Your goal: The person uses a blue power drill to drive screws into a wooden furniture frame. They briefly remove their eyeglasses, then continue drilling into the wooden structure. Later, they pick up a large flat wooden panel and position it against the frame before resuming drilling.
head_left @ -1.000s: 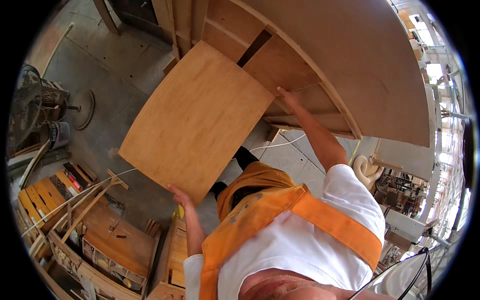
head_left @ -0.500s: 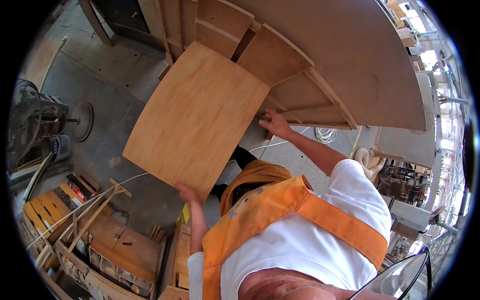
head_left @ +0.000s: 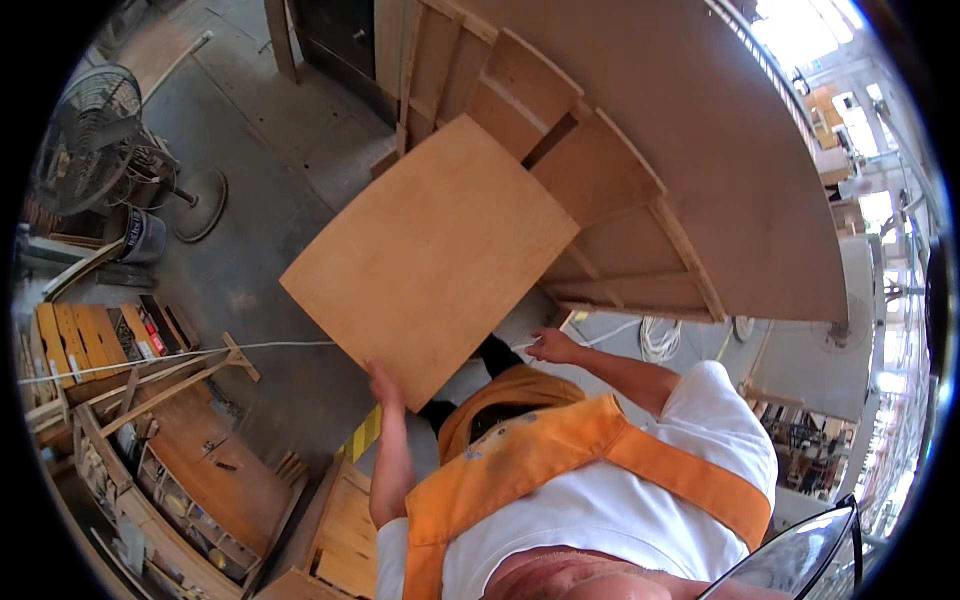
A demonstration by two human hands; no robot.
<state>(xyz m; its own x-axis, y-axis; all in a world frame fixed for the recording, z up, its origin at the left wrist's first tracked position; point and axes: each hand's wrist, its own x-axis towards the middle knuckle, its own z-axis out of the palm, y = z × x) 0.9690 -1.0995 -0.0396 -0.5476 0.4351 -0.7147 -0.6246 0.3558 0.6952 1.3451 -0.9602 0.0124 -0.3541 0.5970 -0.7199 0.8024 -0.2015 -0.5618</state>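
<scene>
From where I stand, the person [head_left: 600,490] has a pale wooden board [head_left: 430,255] in one-handed support, broad face up to the eyes, out in front of the body. The left hand [head_left: 388,386] grasps its left edge, close to the nearest corner; the fingers underneath are hidden from me. The right hand [head_left: 556,346] has a released grip: fingers loosely bent, nothing visible in it, near the board's right edge but apart from it.

I'd judge this a moment of steadying the board with one hand while the other is free. Turning or lifting it would call for a firm left grip and, I think, the right hand back on the opposite edge.

The board's far right edge overlaps the thin wooden panels [head_left: 600,165] on the wooden frame [head_left: 688,258]; whether they touch, I can't tell. That side looks the tightest, with the big brown sheet [head_left: 750,180] beyond. To the left lies open grey floor [head_left: 265,225], running out to the fan [head_left: 95,130] and the bucket [head_left: 146,237]. Lower down, a white cord [head_left: 285,345] stretches toward the board's left edge, worth minding, and the cluttered tabletop [head_left: 240,490] sits well apart. The near corner has little room before the brown trousers [head_left: 545,388].
</scene>
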